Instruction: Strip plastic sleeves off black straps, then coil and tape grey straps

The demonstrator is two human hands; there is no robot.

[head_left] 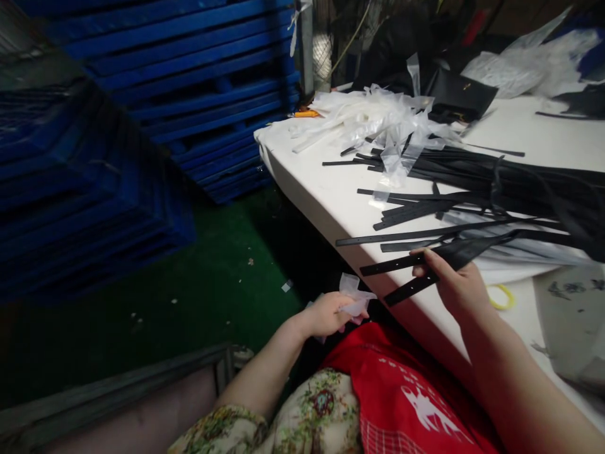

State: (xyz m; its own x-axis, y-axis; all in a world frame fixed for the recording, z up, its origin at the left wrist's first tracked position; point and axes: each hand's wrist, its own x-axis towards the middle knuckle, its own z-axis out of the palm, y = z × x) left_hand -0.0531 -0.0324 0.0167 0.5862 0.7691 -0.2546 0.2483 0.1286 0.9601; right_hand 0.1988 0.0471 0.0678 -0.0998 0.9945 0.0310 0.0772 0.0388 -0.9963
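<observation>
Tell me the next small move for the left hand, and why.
Probably let go of the plastic scraps: they take up the left hand, while the right hand alone holds black straps near the edge of the table, so a free left hand could perhaps steady them.

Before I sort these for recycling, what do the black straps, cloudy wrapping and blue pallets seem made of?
Black straps: likely leather or imitation leather, smooth with a low sheen; the flat lengths bend, and some show holes near their ends.
Cloudy wrapping: probably thin plastic film, semi-glossy, see-through and crumpled.
Blue pallets: perhaps plastic, dull and evenly coloured; painted wood remains possible.
</observation>
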